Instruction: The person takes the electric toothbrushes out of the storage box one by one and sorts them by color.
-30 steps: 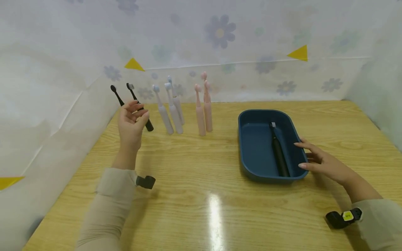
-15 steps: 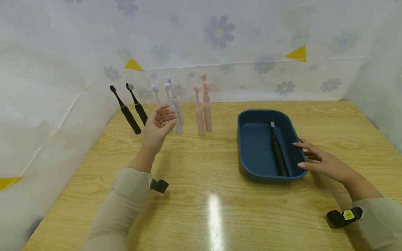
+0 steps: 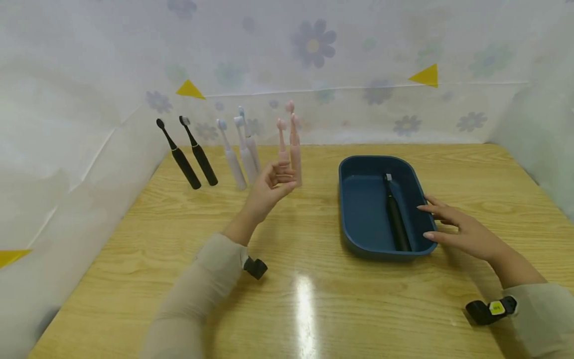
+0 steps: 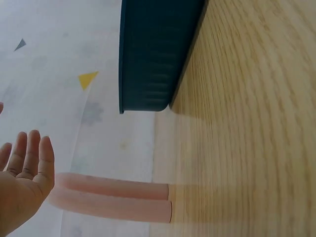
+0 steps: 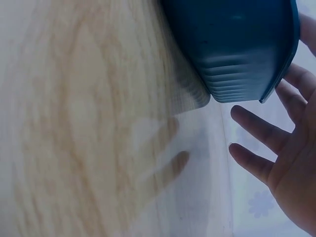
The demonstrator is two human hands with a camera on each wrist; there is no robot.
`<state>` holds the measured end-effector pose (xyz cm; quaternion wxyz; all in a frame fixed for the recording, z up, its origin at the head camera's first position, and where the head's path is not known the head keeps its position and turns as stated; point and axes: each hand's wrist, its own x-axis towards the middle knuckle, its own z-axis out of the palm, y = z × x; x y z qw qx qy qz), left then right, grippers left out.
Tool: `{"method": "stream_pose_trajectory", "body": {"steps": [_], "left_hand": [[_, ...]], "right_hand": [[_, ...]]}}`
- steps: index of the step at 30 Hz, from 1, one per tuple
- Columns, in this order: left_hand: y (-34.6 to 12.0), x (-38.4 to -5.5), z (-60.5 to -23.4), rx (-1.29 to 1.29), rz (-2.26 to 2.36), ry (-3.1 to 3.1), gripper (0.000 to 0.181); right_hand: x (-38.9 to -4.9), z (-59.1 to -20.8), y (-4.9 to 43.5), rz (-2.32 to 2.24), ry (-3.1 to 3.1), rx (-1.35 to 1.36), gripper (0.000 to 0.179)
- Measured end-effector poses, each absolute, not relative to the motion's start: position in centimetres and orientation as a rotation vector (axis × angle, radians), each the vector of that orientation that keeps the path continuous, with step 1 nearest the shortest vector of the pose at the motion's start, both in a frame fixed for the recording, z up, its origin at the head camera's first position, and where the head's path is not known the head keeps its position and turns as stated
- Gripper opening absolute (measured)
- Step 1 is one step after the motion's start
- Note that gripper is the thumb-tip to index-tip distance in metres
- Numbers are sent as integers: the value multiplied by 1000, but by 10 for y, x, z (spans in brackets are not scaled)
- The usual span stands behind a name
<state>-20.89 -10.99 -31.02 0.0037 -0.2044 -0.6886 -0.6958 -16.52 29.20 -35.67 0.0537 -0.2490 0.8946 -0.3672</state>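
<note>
My left hand (image 3: 271,190) hovers with loosely bent fingers before the pink electric toothbrushes (image 3: 296,154), partly covering one; nothing is in its grasp. In the left wrist view, the pink handles (image 4: 123,207) stand upright just beyond this hand (image 4: 27,177). My right hand (image 3: 466,234) rests at the right rim of a blue bin (image 3: 358,249), thumb and a finger reaching over the edge. The right wrist view has other fingers (image 5: 254,160) spread straight outside the bin wall (image 5: 237,54). A black electric toothbrush (image 3: 396,219) lies inside the bin.
Two black toothbrushes (image 3: 204,162) stand at the left of the wooden table (image 3: 358,309). Three white ones with bluish heads (image 3: 234,167) stand between them and the pink group. A flowered sheet (image 3: 358,114) with yellow triangles hangs behind.
My left hand has moved right, from the black toothbrushes past the white ones to the pink ones, holding nothing. The right hand and bin have stayed put.
</note>
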Motion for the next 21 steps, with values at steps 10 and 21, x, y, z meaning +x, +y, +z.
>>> {"method": "stream_pose_trajectory", "body": {"steps": [10, 21], "left_hand": [[-82, -211, -316, -765, -2370, -2252, 47], [-54, -207, -298, -899, -2523, -2389, 54]], "right_hand": [[-164, -358, 290, -1092, 2725, -730, 58], [-164, -355, 289, -1132, 2681, -688, 64]]}}
